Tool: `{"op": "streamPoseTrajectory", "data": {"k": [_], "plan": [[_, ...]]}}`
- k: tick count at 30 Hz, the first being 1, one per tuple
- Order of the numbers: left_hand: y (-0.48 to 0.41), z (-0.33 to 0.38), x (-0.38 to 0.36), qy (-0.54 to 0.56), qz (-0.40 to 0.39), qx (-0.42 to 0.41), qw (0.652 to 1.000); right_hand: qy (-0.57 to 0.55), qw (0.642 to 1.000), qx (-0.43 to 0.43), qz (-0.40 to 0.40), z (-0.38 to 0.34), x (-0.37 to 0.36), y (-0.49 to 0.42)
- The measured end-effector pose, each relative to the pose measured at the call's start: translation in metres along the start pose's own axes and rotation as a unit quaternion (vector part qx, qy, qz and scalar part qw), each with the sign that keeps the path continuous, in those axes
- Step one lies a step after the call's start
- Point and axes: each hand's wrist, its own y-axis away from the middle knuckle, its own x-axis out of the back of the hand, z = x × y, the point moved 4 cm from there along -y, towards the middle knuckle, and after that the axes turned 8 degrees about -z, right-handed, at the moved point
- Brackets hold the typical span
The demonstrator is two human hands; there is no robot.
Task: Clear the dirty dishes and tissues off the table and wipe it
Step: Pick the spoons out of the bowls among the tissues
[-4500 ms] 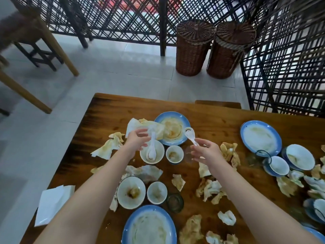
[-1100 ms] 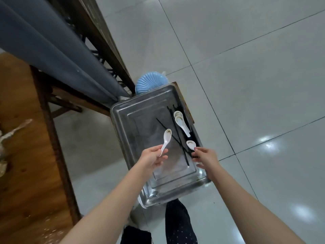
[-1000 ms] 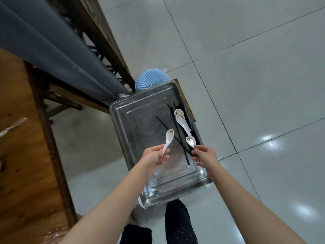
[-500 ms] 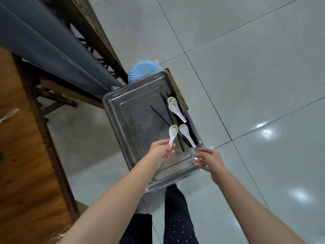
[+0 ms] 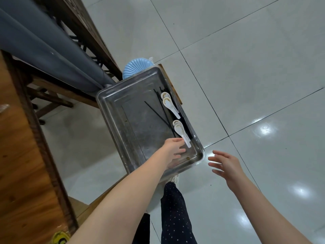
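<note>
Both white spoons (image 5: 181, 133) have left the hands and now lie nested at the near right of the steel tray (image 5: 135, 120), long axis running near-right to far-left, bowls far, handles near. The left hand (image 5: 173, 149) hovers there with fingers loosely straight; whether they touch the handle end is unclear. The right hand (image 5: 226, 162) has drawn off over the floor tiles (image 5: 246, 76), fingers spread, empty. Black chopsticks (image 5: 157, 112) pass partly under the spoons; the tray's far rim half hides a blue ribbed dish (image 5: 135, 67).
</note>
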Motion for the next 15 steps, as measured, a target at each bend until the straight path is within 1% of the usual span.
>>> {"op": "streamPoseTrajectory", "data": {"k": [4,7,9,15], "plan": [[0.019,0.004,0.023,-0.012,0.035,-0.025,0.999,0.004,1.000,0.013,-0.007,-0.018,-0.005,0.012],[0.045,0.008,0.042,-0.028,0.042,-0.047,0.998,0.006,0.999,0.034,-0.020,-0.042,-0.022,0.024],[0.065,0.011,0.057,-0.030,0.045,-0.066,0.996,0.011,0.998,0.050,-0.031,-0.060,-0.038,0.036],[0.139,0.015,0.109,0.017,0.054,-0.145,0.988,0.047,0.992,0.097,-0.071,-0.105,-0.107,0.083]]}}
